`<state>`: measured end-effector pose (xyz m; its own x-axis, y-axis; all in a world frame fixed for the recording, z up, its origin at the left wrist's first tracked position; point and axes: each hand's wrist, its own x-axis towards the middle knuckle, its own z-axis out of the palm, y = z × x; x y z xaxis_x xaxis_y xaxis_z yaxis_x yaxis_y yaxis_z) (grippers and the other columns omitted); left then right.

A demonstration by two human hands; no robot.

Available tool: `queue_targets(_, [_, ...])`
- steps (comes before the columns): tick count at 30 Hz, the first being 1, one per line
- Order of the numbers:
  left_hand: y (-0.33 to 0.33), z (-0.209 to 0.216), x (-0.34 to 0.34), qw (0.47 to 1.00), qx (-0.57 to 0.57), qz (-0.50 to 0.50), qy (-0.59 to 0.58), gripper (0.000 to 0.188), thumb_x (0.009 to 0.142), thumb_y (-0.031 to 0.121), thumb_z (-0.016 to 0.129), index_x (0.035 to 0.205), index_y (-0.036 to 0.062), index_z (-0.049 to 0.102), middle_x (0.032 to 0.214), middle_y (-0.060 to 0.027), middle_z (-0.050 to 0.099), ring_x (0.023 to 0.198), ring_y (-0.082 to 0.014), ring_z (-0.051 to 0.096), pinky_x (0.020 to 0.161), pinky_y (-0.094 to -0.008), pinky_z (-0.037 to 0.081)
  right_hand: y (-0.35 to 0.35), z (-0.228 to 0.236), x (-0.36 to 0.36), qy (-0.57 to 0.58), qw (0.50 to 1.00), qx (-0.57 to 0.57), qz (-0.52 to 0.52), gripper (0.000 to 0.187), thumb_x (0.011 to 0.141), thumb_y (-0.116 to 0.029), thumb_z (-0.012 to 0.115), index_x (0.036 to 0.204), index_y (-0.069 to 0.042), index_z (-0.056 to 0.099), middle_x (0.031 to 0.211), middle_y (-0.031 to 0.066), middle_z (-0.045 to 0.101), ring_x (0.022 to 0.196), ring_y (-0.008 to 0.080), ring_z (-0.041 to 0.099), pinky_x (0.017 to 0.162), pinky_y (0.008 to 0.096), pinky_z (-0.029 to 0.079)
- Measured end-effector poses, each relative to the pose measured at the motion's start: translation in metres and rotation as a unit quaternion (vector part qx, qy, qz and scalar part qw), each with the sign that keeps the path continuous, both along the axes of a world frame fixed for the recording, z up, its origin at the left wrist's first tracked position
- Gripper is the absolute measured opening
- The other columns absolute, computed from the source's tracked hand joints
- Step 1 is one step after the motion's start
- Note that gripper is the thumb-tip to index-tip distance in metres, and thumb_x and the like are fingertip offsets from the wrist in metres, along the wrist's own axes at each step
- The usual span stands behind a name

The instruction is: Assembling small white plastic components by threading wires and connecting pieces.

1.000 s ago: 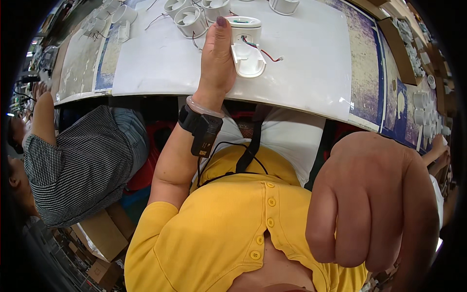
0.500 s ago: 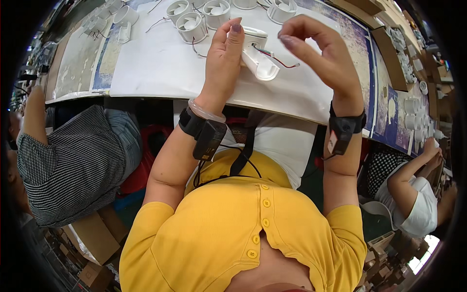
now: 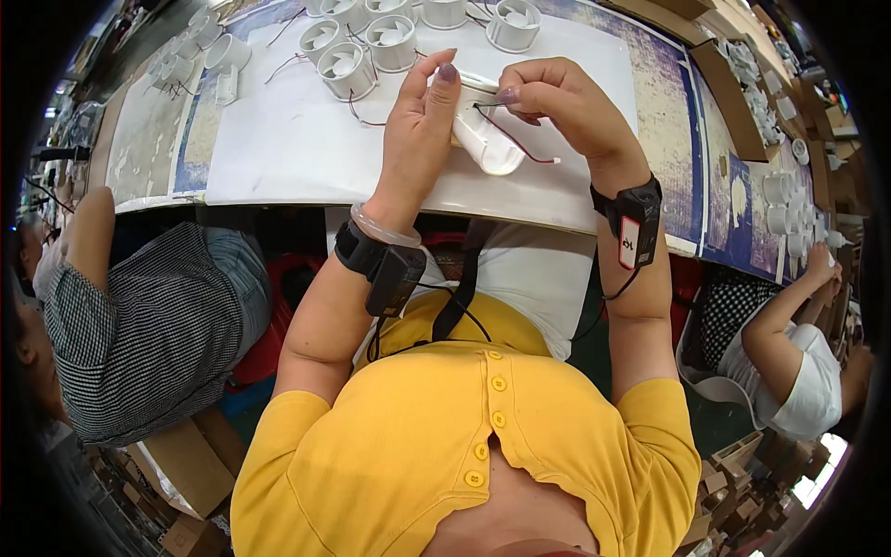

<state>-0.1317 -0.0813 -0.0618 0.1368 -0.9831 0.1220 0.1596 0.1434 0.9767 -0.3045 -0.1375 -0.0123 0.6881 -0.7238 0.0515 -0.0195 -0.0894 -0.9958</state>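
Observation:
My left hand point(image 3: 422, 139) grips a white plastic fan housing point(image 3: 487, 148) by its left side, thumb up, a little above the white table sheet. The housing has a round end at the far side and an open, trough-shaped part toward me. Thin wires point(image 3: 520, 141) come out of a small hole in it; a red one with a white plug hangs off to the right. My right hand point(image 3: 571, 107) pinches the dark wires between thumb and fingertips, close beside the hole. Some fingers of the left hand are hidden behind the housing.
Several white round fan units point(image 3: 390, 42) with loose wires stand at the far side of the table. More sit at the far left point(image 3: 227, 56). A cardboard box point(image 3: 729, 102) of white parts stands at the right. Co-workers sit on both sides.
My right hand has moved left and down to the housing and now pinches the dark wires; before, it was apart from them. The left hand still holds the housing.

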Motion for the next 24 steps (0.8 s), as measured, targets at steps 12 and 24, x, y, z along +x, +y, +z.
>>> queue_targets(12, [0.01, 0.002, 0.009, 0.947, -0.175, 0.004, -0.27, 0.076, 0.073, 0.034, 0.081, 0.131, 0.005, 0.041, 0.113, -0.0097, 0.054, 0.109, -0.0226, 0.05, 0.092, -0.0321, 0.043, 0.001, -0.012, 0.009, -0.1, 0.982, 0.117, -0.111, 0.019, 0.088, -0.021, 0.059, 0.084, -0.003, 0.062, 0.072, -0.0015, 0.053, 0.062, 0.0079, 0.045, 0.061, 0.0213, 0.038])
queue_targets(24, [0.005, 0.001, 0.012, 0.914, -0.217, -0.03, -0.341, 0.07, 0.055, 0.012, 0.081, 0.118, 0.007, 0.051, 0.118, -0.0118, 0.053, 0.112, -0.0287, 0.051, 0.094, -0.0369, 0.045, -0.001, -0.007, 0.003, -0.072, 0.987, 0.141, -0.032, 0.019, 0.087, -0.022, 0.06, 0.084, -0.004, 0.063, 0.068, -0.0045, 0.05, 0.06, 0.0036, 0.041, 0.055, 0.0194, 0.033])
